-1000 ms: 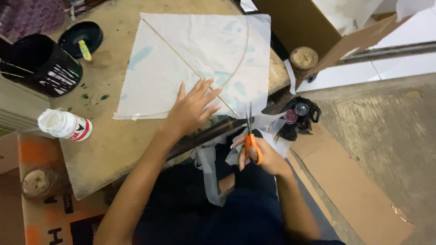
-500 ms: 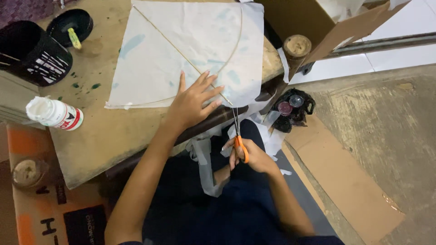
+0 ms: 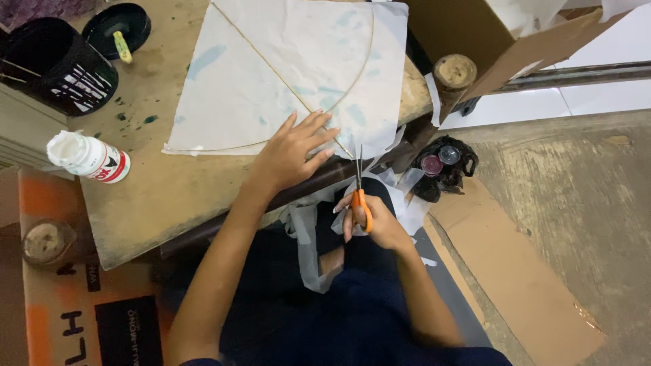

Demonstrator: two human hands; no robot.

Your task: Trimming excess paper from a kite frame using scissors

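A square sheet of white paper [image 3: 285, 74] with thin bamboo sticks glued across it lies on a low wooden table [image 3: 156, 196]. My left hand [image 3: 293, 148] presses flat on the paper's near corner, fingers spread. My right hand [image 3: 369, 220] grips orange-handled scissors [image 3: 359, 186], blades pointing up at the paper's near edge beside my left fingertips. Paper strips [image 3: 305, 237] hang over my lap.
A white glue bottle [image 3: 88, 157] lies on the table's left. A black cup [image 3: 57, 64] and a black lid [image 3: 116, 27] sit at the back left. Cardboard boxes [image 3: 488, 34] stand behind, a black bag [image 3: 444, 166] of small jars on the floor right.
The view has shifted slightly. My right hand has raised the scissors toward the paper's near edge; my left hand stays flat on the paper.
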